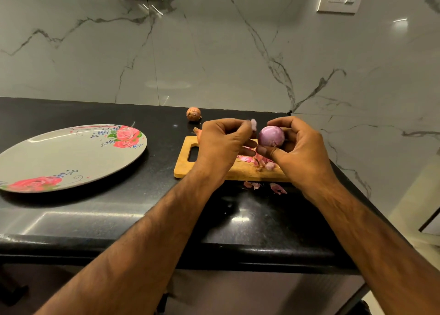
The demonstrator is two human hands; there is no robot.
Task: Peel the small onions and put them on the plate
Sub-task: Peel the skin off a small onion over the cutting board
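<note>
My right hand [297,148] grips a purple peeled onion [271,136] above the wooden cutting board [183,164]. Just left of it, my left hand [221,143] pinches a small pale piece of onion skin [253,124] between its fingertips. An unpeeled brown onion [193,114] lies on the black counter behind the board, near the wall. The oval grey plate [71,157] with red rose prints sits at the left and has nothing on it.
Pink onion peels [262,161] lie on the board, and a few more peels [276,188] rest on the counter in front of it. The counter's front edge [166,248] runs below my forearms. A marble wall with sockets stands behind.
</note>
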